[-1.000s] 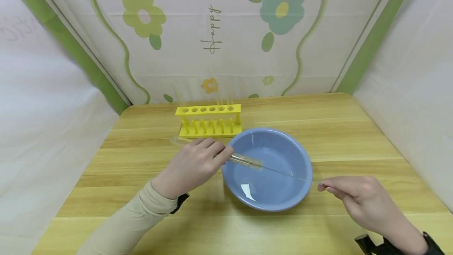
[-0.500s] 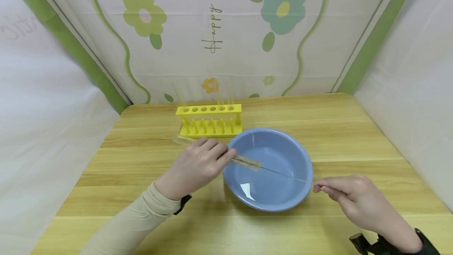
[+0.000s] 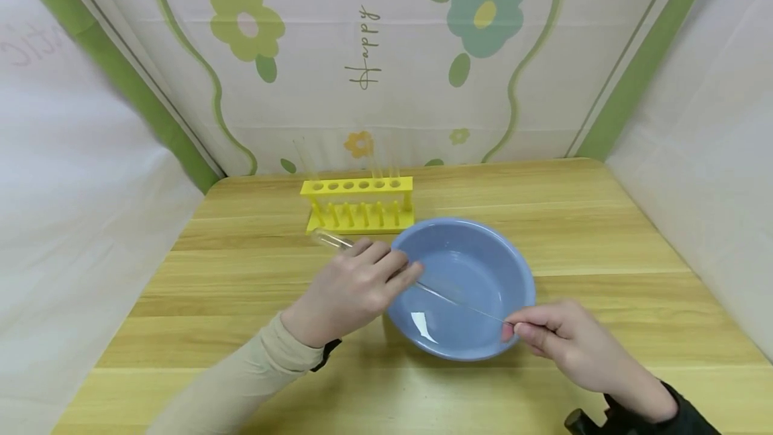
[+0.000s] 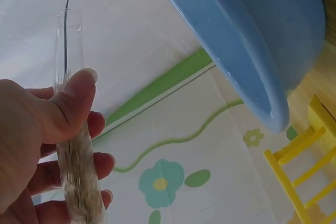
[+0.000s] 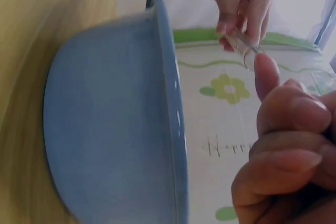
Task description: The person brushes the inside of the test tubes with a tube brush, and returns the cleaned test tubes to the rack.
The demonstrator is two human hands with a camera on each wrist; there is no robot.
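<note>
My left hand (image 3: 353,284) (image 4: 47,140) grips a clear glass test tube (image 3: 329,239) (image 4: 73,56), its closed end pointing up and left, its mouth over the blue basin (image 3: 459,334). Inside the tube, under my left fingers, sit the pale bristles (image 4: 79,182) of a brush in the left wrist view. The brush's thin wire (image 3: 459,303) (image 4: 65,40) runs out of the mouth to my right hand (image 3: 574,344) (image 5: 294,140), whose thumb and fingers pinch its end above the basin's right rim.
Behind the left hand stands a yellow rack (image 3: 356,186) with several clear tubes upright in it. The basin (image 5: 115,124) stands on the wooden table (image 3: 604,240) right of the rack. Fabric walls (image 3: 398,106) enclose the back and sides.
My right hand has moved left toward my left hand, and the bristles have gone deeper into the tube. My left hand and the tube have shifted slightly right.
</note>
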